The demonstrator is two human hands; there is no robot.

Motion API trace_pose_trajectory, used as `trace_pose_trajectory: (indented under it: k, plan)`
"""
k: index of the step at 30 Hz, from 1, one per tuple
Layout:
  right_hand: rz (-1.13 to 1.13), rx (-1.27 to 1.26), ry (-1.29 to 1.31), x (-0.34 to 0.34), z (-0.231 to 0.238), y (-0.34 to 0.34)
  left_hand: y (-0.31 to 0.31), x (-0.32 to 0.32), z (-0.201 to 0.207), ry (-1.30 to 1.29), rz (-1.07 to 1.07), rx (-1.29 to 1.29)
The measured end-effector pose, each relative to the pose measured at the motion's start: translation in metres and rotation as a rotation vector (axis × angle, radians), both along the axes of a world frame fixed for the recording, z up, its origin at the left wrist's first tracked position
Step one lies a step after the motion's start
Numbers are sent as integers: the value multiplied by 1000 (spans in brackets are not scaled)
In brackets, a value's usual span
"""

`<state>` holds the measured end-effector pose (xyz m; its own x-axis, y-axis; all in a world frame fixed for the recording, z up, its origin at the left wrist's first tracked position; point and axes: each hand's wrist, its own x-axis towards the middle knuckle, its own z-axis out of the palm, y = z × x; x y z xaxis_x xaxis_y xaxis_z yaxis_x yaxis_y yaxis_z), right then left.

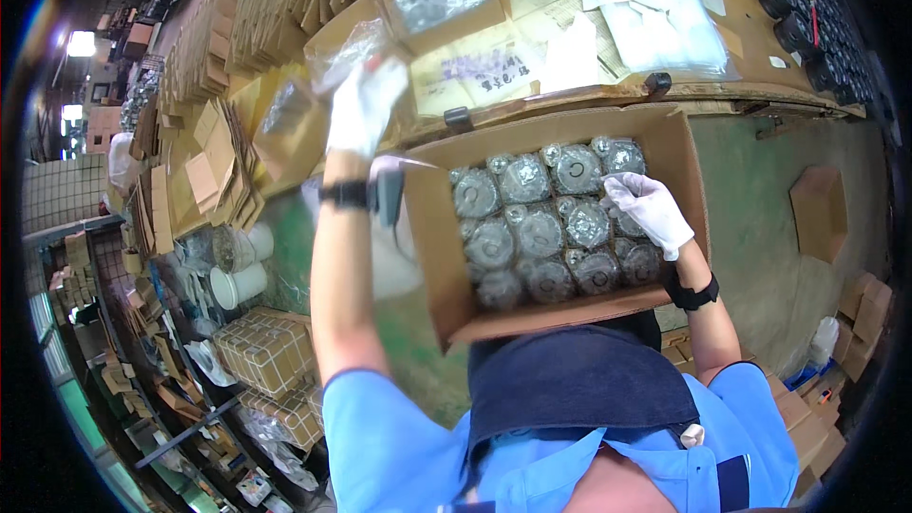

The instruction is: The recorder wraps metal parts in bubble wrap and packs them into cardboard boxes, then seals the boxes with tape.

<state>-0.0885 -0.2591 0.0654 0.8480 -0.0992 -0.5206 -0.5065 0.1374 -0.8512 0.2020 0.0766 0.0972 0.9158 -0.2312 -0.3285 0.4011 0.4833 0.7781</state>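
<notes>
An open cardboard box in front of me holds rows of round metal-looking parts wrapped in clear plastic. My right hand, in a white glove, reaches over the box's right side. Its fingers are bent together at the wrapped parts in the upper right rows; what they pinch is hidden. My left hand, also gloved in white, is stretched out beyond the box's far left corner. Motion smears its fingers, which overlap a clear plastic bag beside a smaller carton of plastic-wrapped items.
A workbench runs along the far side, carrying papers, white cloths, cardboard dividers and black cylindrical parts. White buckets and strapped cartons stand at left. Another cardboard box lies at right.
</notes>
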Motion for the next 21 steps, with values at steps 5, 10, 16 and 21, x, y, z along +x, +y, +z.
trace_pose_trajectory:
  k: [5,10,16,21]
  plan:
    - [57,-28,64,5,-10,1,86,-111,4,11,-56,384]
    - [241,-53,78,4,-15,20,168,-271,-12,214,274,703]
    - [434,-218,8,-13,12,32,171,-447,-57,552,45,784]
    - [274,-491,-47,-52,30,22,127,-497,-99,75,-734,1189]
